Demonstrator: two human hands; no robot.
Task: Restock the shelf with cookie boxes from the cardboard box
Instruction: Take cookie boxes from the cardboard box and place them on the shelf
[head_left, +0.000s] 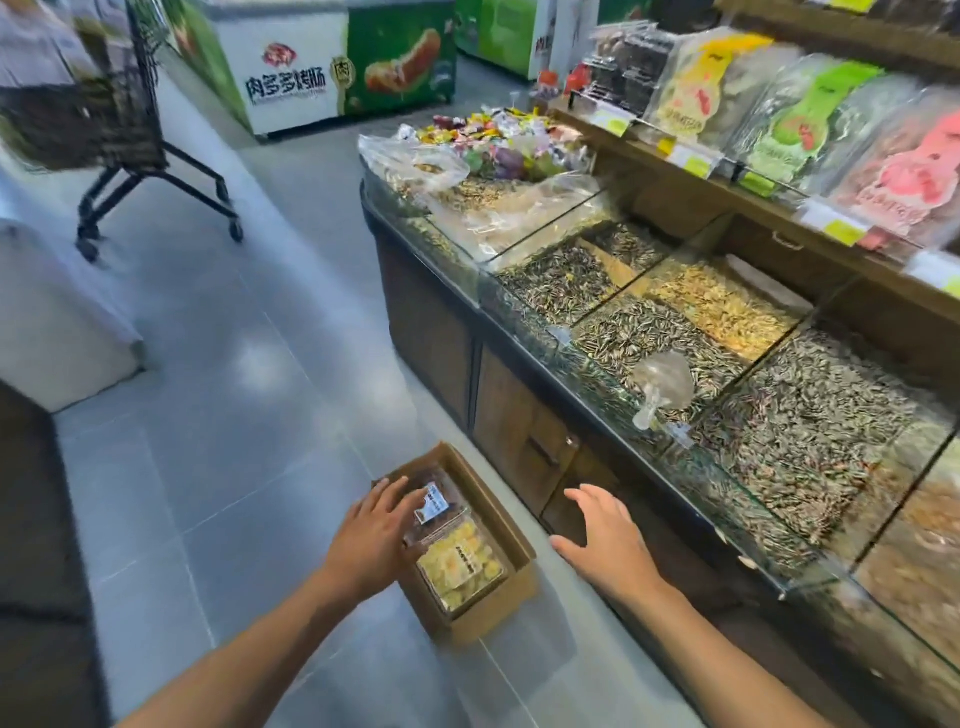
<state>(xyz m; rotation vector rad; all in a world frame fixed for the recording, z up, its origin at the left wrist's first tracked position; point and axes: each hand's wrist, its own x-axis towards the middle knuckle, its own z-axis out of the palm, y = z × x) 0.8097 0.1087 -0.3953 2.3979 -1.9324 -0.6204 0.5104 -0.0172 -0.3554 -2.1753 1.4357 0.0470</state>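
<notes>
An open cardboard box (511, 597) sits on the grey floor beside the counter. Inside lie two clear plastic cookie boxes: a dark one (441, 506) with a white label at the far end, and one with yellow cookies (460, 564) nearer me. My left hand (371, 535) rests on the left edge of the dark cookie box, fingers spread over it; whether it grips is unclear. My right hand (605, 535) hovers open to the right of the cardboard box, holding nothing. The wooden shelf (727, 187) with bagged snacks runs along the upper right.
A glass-fronted counter (597, 364) with bins of sunflower seeds and a clear scoop (662, 389) stands to the right. A black shopping cart (119, 130) is at the far left, a freezer (332, 67) behind it. A white chest (52, 312) lies left.
</notes>
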